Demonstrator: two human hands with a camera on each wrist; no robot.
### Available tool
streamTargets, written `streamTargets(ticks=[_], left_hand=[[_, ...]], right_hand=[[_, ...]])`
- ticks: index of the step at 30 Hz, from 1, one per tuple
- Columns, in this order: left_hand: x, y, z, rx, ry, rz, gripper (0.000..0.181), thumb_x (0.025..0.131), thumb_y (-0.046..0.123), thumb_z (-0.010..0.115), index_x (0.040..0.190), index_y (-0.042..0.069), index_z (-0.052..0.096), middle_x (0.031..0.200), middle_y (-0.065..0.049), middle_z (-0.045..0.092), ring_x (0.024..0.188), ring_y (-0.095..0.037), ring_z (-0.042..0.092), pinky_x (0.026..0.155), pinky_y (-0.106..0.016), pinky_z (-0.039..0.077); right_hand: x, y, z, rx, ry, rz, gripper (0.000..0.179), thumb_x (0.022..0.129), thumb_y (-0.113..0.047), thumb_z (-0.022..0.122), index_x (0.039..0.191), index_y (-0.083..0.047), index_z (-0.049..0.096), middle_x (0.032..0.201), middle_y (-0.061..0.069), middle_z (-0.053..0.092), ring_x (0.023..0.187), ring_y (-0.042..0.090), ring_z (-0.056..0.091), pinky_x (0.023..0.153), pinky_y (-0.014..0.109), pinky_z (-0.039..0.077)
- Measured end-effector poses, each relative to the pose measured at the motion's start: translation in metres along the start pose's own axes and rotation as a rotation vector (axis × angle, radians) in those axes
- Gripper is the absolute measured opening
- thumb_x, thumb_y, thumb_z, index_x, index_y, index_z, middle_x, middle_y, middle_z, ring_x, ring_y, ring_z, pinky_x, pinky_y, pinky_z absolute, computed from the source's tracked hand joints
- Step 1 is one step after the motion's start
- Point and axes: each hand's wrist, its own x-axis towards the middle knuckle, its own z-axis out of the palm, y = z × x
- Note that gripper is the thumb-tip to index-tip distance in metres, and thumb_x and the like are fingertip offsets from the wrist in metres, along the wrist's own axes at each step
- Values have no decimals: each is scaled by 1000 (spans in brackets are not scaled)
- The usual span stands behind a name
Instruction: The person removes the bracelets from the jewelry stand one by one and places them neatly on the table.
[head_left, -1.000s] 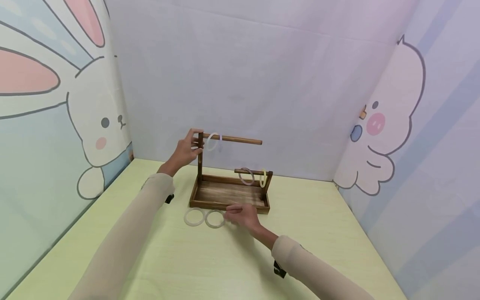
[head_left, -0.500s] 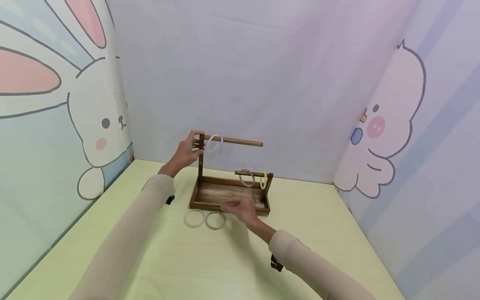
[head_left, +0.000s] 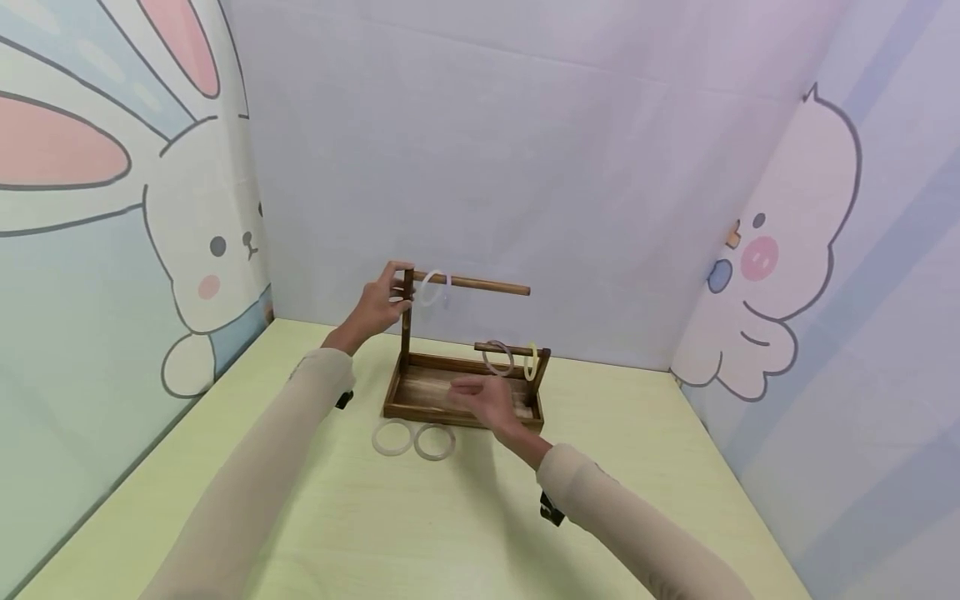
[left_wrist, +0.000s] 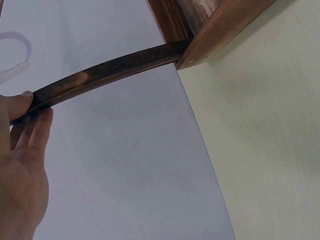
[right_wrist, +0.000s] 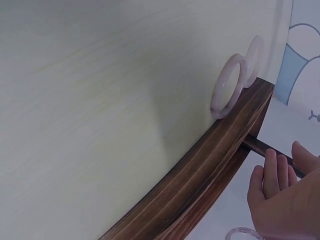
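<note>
My left hand (head_left: 375,307) grips the top of the tall post (left_wrist: 90,77) of a dark wooden bangle stand, thumb on one side and fingers on the other. A white bangle (head_left: 423,293) and a pale lilac one (head_left: 448,286) hang on its upper bar (head_left: 491,285), close to that post. From the lower bar hang a mauve bangle (head_left: 485,360) and a yellow one (head_left: 536,363). Over the stand's tray (head_left: 427,414) is my right hand (head_left: 487,402), fingers loosely bent, with nothing visible in its grasp. Two pale bangles, left (head_left: 375,442) and right (head_left: 417,449), lie before the tray.
The stand sits on a pale yellow-green table (head_left: 420,525) near the grey back cloth (head_left: 510,167). Printed side cloths show a rabbit (head_left: 191,267) on the left and a white cartoon figure (head_left: 802,200) on the right.
My right hand has risen from beside the right-hand loose bangle to over the tray. The left hand keeps its grip on the post, and the bangles stay where they were.
</note>
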Motion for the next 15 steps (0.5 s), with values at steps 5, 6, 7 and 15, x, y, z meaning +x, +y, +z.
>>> streamTargets(ticks=[5, 6, 7, 15], left_hand=[[-1, 4, -1, 6, -8, 0, 65, 100, -10, 61, 154, 15, 35, 131, -26, 63, 127, -41, 61, 100, -51, 57], [-1, 5, -2, 8, -8, -2, 65, 100, -10, 61, 154, 15, 35, 131, -26, 63, 127, -41, 61, 100, -51, 57], [-1, 5, -2, 11, -9, -4, 65, 100, -9, 61, 154, 15, 35, 131, -26, 63, 128, -40, 61, 101, -50, 57], [-1, 7, -1, 2, -11, -14, 64, 100, -9, 61, 154, 15, 36, 132, -25, 62, 128, -40, 61, 101, -51, 57]], right_hand=[[7, -6, -2, -32, 6, -14, 23, 90, -17, 84, 110, -7, 82, 102, 8, 80, 94, 21, 77, 76, 32, 64], [9, -7, -2, -34, 8, -14, 23, 90, -19, 85, 110, -7, 82, 101, 8, 80, 94, 20, 77, 76, 32, 64], [10, -8, -2, -30, 9, -8, 23, 90, -19, 85, 110, -8, 82, 101, 7, 80, 94, 20, 77, 77, 33, 64], [24, -20, -6, 50, 13, -5, 26, 92, -11, 82, 115, -1, 78, 108, 14, 78, 100, 27, 76, 89, 37, 63]])
